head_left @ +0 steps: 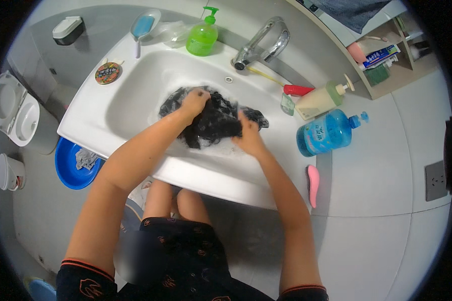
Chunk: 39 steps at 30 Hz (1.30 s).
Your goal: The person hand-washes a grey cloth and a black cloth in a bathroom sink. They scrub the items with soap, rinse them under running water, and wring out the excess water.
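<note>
A wet black cloth lies bunched in the white washbasin, with soapy foam around it. My left hand is closed on its upper left part, knuckles up. At the cloth's right side, my right hand grips it between the thumb and fingers, whose tips are partly hidden and slightly blurred. Whether the cloth is a whole garment, and of what kind, I cannot tell. The chrome faucet stands behind the basin, its spout to the right of the cloth's far side.
On the rim stand a green pump bottle, a round tin and a brush. To the right lie a beige pump bottle, a blue bottle and a pink hairbrush. A blue tub sits on the floor.
</note>
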Each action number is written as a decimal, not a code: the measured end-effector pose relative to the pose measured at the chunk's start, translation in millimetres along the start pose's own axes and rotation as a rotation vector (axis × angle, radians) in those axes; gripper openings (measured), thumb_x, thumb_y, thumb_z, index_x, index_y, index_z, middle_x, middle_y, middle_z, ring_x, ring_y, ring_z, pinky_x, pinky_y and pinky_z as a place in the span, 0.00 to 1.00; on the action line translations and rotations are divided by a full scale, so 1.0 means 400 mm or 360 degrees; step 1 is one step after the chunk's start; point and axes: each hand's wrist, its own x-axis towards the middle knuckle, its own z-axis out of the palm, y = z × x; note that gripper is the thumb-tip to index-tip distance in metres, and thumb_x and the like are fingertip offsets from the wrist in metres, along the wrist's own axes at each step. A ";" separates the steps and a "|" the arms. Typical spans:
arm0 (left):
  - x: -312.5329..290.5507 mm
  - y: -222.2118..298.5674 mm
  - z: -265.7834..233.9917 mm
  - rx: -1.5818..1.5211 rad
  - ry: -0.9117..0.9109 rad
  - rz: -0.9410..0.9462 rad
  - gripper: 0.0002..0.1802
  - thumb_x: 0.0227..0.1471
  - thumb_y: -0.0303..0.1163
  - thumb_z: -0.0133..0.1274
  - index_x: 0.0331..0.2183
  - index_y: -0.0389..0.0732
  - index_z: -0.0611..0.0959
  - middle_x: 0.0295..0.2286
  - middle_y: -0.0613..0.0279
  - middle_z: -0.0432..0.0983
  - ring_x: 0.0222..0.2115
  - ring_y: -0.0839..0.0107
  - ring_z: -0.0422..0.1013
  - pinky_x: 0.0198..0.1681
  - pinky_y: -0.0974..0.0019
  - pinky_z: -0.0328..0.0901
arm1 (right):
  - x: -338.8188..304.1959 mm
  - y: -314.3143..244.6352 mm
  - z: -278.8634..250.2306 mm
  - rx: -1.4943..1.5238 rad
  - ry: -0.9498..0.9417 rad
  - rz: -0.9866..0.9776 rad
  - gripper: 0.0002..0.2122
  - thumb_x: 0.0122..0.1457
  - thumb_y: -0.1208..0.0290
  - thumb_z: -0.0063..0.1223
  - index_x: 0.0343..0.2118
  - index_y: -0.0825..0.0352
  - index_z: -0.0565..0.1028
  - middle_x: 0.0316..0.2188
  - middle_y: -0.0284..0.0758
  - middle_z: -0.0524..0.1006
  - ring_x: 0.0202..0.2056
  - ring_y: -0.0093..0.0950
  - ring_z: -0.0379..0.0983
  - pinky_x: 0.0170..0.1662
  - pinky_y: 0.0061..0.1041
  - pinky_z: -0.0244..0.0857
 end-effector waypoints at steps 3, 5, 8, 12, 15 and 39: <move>-0.030 -0.004 0.013 0.0445 -0.0207 0.0042 0.18 0.48 0.45 0.53 0.36 0.44 0.81 0.36 0.51 0.77 0.40 0.56 0.71 0.45 0.58 0.63 | -0.071 0.027 0.090 -0.0628 -0.0483 -0.0106 0.30 0.49 0.45 0.52 0.53 0.59 0.69 0.57 0.60 0.56 0.56 0.56 0.55 0.58 0.43 0.53; -0.022 -0.006 0.011 0.0782 -0.0365 0.0103 0.18 0.47 0.47 0.54 0.38 0.47 0.82 0.40 0.52 0.76 0.44 0.52 0.70 0.49 0.56 0.61 | -0.035 0.054 0.051 -0.0287 -0.0667 -0.0421 0.25 0.53 0.46 0.48 0.44 0.62 0.75 0.53 0.54 0.64 0.55 0.50 0.59 0.55 0.40 0.56; -0.007 -0.015 0.008 0.1025 -0.0645 0.0058 0.27 0.47 0.52 0.53 0.45 0.46 0.80 0.45 0.48 0.73 0.48 0.50 0.67 0.54 0.56 0.59 | 0.080 0.149 -0.003 -0.0059 -0.0703 0.0249 0.18 0.56 0.53 0.49 0.40 0.63 0.77 0.45 0.45 0.72 0.45 0.43 0.67 0.48 0.41 0.62; -0.028 -0.009 0.008 0.1257 -0.0783 -0.0007 0.38 0.48 0.60 0.49 0.48 0.36 0.76 0.50 0.45 0.68 0.53 0.50 0.62 0.56 0.58 0.56 | -0.014 0.049 0.078 -0.0682 -0.0255 -0.0308 0.21 0.52 0.59 0.55 0.50 0.55 0.71 0.47 0.46 0.66 0.46 0.45 0.66 0.50 0.37 0.64; -0.038 0.011 0.002 0.0770 -0.0799 -0.0279 0.40 0.50 0.63 0.46 0.54 0.41 0.71 0.57 0.47 0.58 0.58 0.53 0.55 0.58 0.53 0.52 | -0.018 0.074 0.035 -0.0411 -0.0188 -0.0119 0.19 0.51 0.63 0.56 0.47 0.59 0.72 0.46 0.45 0.66 0.47 0.45 0.66 0.49 0.37 0.64; -0.106 0.026 -0.002 -0.1066 -0.1122 0.0173 0.15 0.59 0.35 0.40 0.45 0.39 0.72 0.36 0.61 0.73 0.38 0.71 0.72 0.39 0.68 0.69 | 0.057 -0.351 0.047 -0.0025 0.1313 -0.0369 0.08 0.49 0.64 0.53 0.27 0.62 0.70 0.31 0.40 0.69 0.33 0.42 0.68 0.33 0.41 0.64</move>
